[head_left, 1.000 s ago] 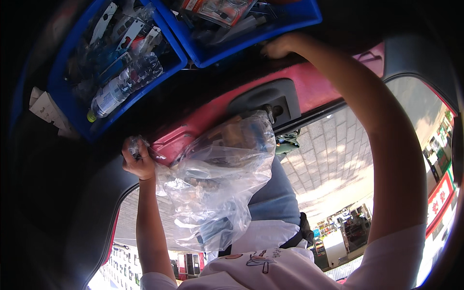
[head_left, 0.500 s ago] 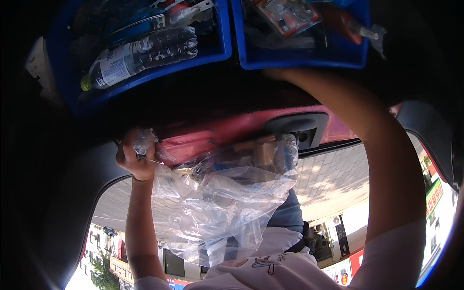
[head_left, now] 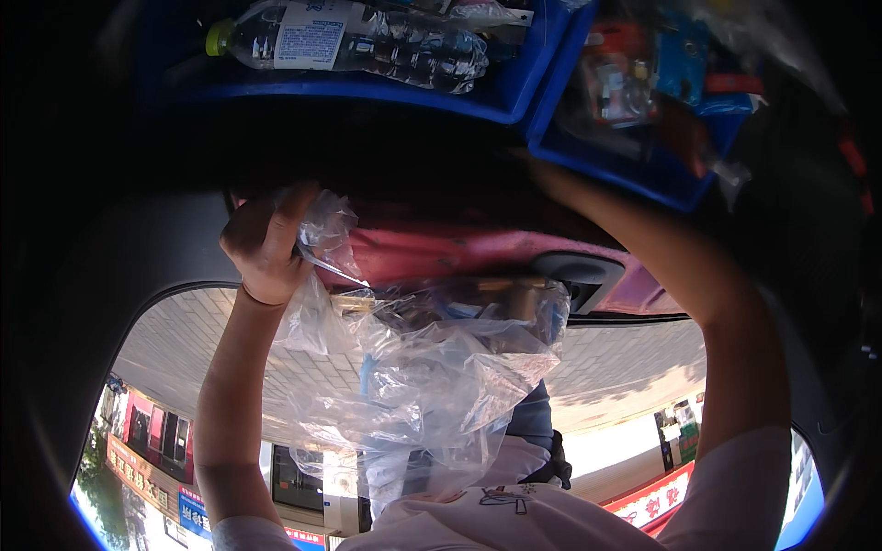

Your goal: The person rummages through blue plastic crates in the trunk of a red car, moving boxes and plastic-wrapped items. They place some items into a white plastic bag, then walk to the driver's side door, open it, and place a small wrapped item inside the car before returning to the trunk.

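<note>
From the head view, the left hand [head_left: 266, 237] clenches a crinkled clear plastic bag [head_left: 423, 386], hanging at the glossy red sill [head_left: 441, 253]. The right hand [head_left: 544, 176], shadowed near 2 blue bins [head_left: 386, 99], shows no readable grip. Slab paving [head_left: 625, 363] lies outside.

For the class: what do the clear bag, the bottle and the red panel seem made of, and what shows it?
Clear bag: thin, glossy plastic film; it creases sharply, glints and lets things show through.
Bottle: probably shiny plastic; its transparent body has ridges and bright highlights.
Red panel: likely painted metal, semi-gloss, judging by its smooth shape and soft sheen, though plastic is possible.
</note>
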`<state>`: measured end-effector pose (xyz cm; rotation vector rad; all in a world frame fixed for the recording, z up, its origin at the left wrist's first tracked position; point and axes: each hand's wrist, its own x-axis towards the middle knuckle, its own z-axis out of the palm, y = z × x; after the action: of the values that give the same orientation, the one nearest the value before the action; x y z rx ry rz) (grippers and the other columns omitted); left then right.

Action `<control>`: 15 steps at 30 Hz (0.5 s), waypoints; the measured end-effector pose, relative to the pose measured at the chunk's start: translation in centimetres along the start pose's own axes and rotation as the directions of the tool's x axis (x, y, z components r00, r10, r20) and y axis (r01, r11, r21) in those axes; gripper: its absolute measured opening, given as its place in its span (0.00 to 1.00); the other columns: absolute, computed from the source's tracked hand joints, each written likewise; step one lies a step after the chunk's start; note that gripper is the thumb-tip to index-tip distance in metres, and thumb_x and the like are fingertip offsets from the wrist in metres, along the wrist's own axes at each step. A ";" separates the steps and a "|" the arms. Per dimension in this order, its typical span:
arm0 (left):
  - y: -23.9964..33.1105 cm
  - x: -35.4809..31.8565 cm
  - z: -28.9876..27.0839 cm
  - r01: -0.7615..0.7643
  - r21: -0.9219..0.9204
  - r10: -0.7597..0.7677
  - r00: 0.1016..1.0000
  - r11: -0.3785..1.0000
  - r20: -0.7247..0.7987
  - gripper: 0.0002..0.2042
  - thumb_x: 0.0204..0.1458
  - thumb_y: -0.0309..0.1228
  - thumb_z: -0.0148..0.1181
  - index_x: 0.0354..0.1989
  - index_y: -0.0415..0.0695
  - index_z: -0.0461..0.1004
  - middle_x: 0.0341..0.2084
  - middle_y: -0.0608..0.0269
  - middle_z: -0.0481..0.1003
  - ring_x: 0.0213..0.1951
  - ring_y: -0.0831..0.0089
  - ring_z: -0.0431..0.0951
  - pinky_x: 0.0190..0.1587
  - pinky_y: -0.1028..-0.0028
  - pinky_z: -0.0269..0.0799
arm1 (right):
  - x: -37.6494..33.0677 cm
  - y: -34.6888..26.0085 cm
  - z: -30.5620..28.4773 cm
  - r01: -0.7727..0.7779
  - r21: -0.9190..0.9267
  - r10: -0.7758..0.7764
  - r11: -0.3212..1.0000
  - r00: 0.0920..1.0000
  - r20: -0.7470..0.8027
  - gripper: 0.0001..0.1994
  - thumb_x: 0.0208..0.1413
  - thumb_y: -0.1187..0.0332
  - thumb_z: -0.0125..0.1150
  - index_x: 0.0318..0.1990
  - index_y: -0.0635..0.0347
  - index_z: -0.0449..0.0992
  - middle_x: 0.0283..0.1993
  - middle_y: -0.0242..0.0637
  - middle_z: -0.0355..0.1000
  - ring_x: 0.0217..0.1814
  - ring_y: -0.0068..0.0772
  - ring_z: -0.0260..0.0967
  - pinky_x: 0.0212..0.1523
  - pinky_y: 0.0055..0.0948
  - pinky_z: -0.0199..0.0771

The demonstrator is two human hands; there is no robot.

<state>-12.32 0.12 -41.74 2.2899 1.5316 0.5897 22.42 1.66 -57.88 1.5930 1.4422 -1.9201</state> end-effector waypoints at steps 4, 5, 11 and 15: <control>-0.3 -0.8 -0.2 0.008 0.007 -0.008 1.000 1.000 -0.011 0.18 0.40 0.40 0.63 0.39 0.44 0.72 0.28 0.60 0.75 0.23 0.66 0.74 0.24 0.74 0.69 | -0.3 -0.8 1.3 -0.043 0.038 0.042 0.998 0.999 0.027 0.17 0.58 0.64 0.37 0.52 0.57 0.63 0.52 0.49 0.61 0.55 0.44 0.57 0.59 0.38 0.53; -0.3 -0.9 -0.2 0.014 0.001 -0.014 1.000 1.000 -0.004 0.18 0.41 0.40 0.63 0.38 0.44 0.72 0.28 0.60 0.75 0.23 0.66 0.74 0.24 0.74 0.69 | -0.5 -0.8 1.5 -0.052 0.031 0.052 0.998 0.998 0.021 0.17 0.58 0.64 0.37 0.52 0.57 0.63 0.52 0.49 0.62 0.55 0.44 0.58 0.58 0.38 0.54; 0.3 -0.8 -0.1 0.030 -0.009 -0.030 0.999 1.000 -0.045 0.17 0.33 0.29 0.61 0.37 0.48 0.74 0.20 0.62 0.74 0.20 0.69 0.74 0.22 0.77 0.68 | -0.7 -0.5 2.2 0.201 -0.512 -0.286 0.835 0.954 -0.093 0.15 0.55 0.69 0.41 0.49 0.62 0.65 0.49 0.50 0.64 0.52 0.44 0.62 0.54 0.39 0.59; 0.0 -1.3 0.2 0.016 0.011 -0.015 0.999 1.000 -0.052 0.18 0.32 0.29 0.62 0.38 0.49 0.73 0.18 0.64 0.73 0.19 0.70 0.73 0.21 0.77 0.67 | 2.0 1.8 4.7 0.169 -0.352 -0.289 0.921 0.901 -0.323 0.14 0.52 0.73 0.42 0.46 0.63 0.67 0.48 0.53 0.64 0.52 0.48 0.62 0.54 0.40 0.61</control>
<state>-12.65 -1.05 -42.15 2.2861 1.5787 0.6426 20.19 -2.19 -60.94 1.7512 2.0596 -1.4361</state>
